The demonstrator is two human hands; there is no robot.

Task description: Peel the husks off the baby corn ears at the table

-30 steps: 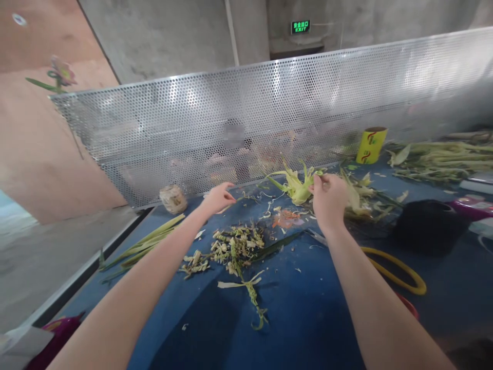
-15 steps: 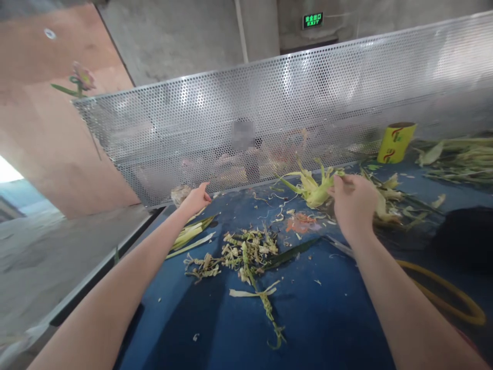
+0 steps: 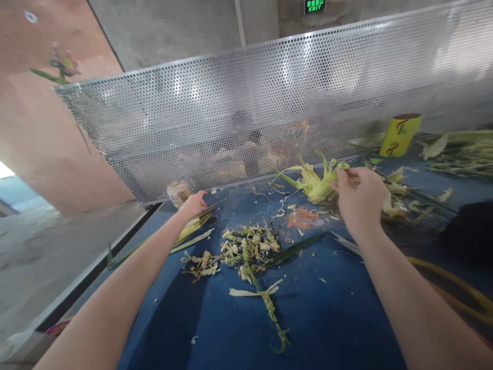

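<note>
My right hand point(image 3: 360, 198) pinches the right side of a pale green corn husk bundle point(image 3: 318, 187), whose leaf tips spread up and to the left. At the far left of the table my left hand point(image 3: 193, 204) is closed, low over long green leaf strips point(image 3: 192, 226). Its fingertips are partly hidden, and what they hold is unclear. Between my forearms lies a braided figure of dried husk point(image 3: 248, 252), with a knotted tail running towards me and a pale strip crossing it.
A perforated metal screen point(image 3: 231, 113) stands along the table's back edge. Beside my left hand is a pale, roundish object point(image 3: 178, 191). At the right are a yellow roll point(image 3: 400, 134), loose husks point(image 3: 396, 203), a yellow hoop point(image 3: 454, 282) and a dark object point(image 3: 468, 241).
My left hand has moved slightly down towards the leaf strips, and its fingers have drawn closer together. My right hand still pinches the corn husk bundle. The view has shifted a little.
</note>
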